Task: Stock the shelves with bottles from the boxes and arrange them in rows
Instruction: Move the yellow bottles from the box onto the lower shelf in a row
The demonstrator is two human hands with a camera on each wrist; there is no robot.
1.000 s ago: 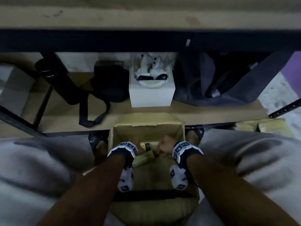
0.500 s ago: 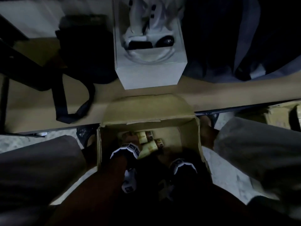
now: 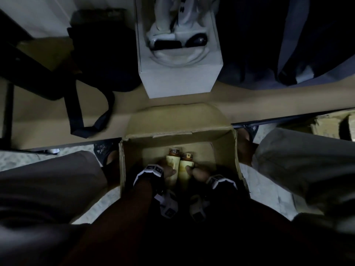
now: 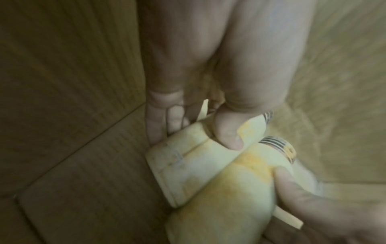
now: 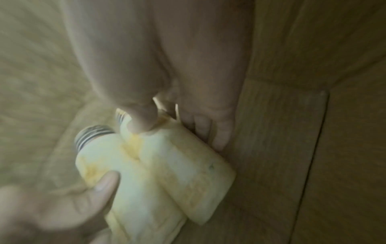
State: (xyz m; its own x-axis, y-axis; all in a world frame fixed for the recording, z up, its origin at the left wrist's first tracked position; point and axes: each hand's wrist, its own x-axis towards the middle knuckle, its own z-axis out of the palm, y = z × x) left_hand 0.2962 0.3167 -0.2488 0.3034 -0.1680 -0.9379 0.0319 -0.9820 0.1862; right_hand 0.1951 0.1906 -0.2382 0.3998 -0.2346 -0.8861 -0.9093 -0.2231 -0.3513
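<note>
Head view: the left hand [image 3: 169, 170] and the right hand [image 3: 197, 172] sit low inside the open brown corrugated cardboard box [image 3: 228, 148], each wearing a black-and-white wrist strap with square printed markers. The left hand grasps the left pale-yellow wrapped bottle [image 3: 172, 166], thumb laid across its body. The right hand grasps the right pale-yellow wrapped bottle [image 3: 184, 167] in the same manner. The two bottles lie side by side, touching, with their dark ribbed gold-banded caps pointing toward the shelf.

Left wrist view: the left thumb presses a loose flap of the cream paper-like wrap, while the fingers [image 4: 158, 125] curl beneath the bottle. The wrap is matte, with yellow blotches. Any lettering on it is too blurred to read.

Right wrist view: the right fingers [image 5: 221, 132] curl under the other bottle against the ribbed cardboard wall.

Beyond the box, its rear flap rests on the tan wooden shelf board [image 3: 48, 120]. On that board stand a white rectangular carton [image 3: 180, 81] holding a white moulded object, a black bag with a looped strap [image 3: 90, 120] and a dark grey fabric bag [image 3: 288, 54].
</note>
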